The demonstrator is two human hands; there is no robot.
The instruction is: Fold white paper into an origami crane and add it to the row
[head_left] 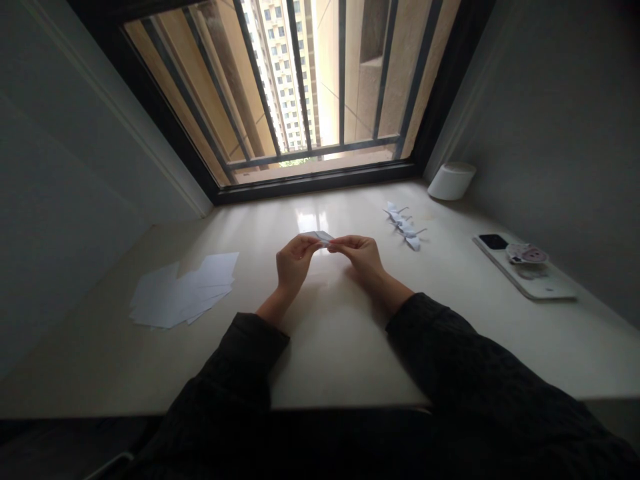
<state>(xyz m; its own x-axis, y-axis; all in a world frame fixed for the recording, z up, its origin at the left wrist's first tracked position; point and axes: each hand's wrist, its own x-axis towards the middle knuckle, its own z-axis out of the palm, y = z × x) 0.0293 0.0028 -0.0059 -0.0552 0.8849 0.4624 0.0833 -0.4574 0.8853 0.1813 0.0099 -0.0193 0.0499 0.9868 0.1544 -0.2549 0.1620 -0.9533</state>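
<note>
A small folded piece of white paper [323, 236] is held up over the middle of the pale sill, in front of the window. My left hand [296, 257] pinches its left side between thumb and fingers. On the right side, my right hand [361, 253] grips the same paper with the fingertips. The two thumbs nearly meet at its lower edge, and the fingers cover much of it. Its exact folded shape is too small to make out.
Several loose white sheets [170, 293] lie spread at the left. Folded paper cranes [403, 225] stand in a row at the back right, near a white cup-like container [451, 181]. A phone [523, 267] with a round grip lies by the right wall. A barred window [320, 177] closes the back.
</note>
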